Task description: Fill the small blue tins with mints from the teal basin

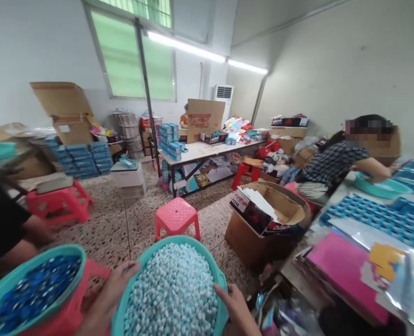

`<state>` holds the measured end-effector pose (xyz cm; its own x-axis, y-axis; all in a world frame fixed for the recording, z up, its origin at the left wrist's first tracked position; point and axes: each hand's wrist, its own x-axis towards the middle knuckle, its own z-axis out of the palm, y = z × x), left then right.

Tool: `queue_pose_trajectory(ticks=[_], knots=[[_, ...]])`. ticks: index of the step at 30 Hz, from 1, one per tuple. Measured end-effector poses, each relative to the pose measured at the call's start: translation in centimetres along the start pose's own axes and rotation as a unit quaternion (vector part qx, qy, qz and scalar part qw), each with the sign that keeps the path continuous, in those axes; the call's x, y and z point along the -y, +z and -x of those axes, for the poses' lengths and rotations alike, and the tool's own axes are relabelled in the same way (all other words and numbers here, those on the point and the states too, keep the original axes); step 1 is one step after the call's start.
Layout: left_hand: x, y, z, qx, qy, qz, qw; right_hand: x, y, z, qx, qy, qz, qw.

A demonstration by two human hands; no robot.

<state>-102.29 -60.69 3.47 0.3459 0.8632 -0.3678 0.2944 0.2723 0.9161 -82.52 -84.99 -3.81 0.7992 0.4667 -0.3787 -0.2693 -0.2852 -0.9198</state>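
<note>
A round turquoise basin [141,259] heaped with small pale blue and white pieces [172,284] is right in front of me. My left hand [121,280] grips the basin's left rim. On the opposite side, my right hand [232,301] holds the right rim, its thumb over the edge near the pieces. The undersides of both hands are partly hidden by the basin. Left of it, a second turquoise basin [83,261] with dark blue shiny pieces [35,289] rests on a red stool [97,270].
A red stool [176,217] stands just beyond the basin. An open carton [252,240] is to its right. Along the right runs a table [333,198] with blue packs, where a person in a checked shirt [340,158] leans over a basin. Someone in black [4,219] is at left.
</note>
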Motion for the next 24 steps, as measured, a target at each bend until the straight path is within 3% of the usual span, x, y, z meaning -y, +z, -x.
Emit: queue_pose_trajectory(ticks=[5, 12, 19, 24], knots=[[-8.5, 6.4, -11.4, 0.039, 0.013, -0.034, 0.999, 7.8, 1.0, -8.8, -0.047, 0.013, -0.051, 0.998], [-17.3, 16.0, -27.6, 0.050, 0.026, -0.073, 0.996, 16.7, 0.6, -23.5, -0.032, -0.012, -0.105, 0.994], [-26.9, 26.8, -38.4, 0.083, 0.062, -0.060, 0.993, 24.8, -0.5, -34.9, -0.065, -0.009, -0.147, 0.987], [-31.0, 36.4, -46.5, 0.145, 0.090, -0.093, 0.981, 27.0, -1.5, -43.3, -0.138, -0.001, -0.208, 0.968]])
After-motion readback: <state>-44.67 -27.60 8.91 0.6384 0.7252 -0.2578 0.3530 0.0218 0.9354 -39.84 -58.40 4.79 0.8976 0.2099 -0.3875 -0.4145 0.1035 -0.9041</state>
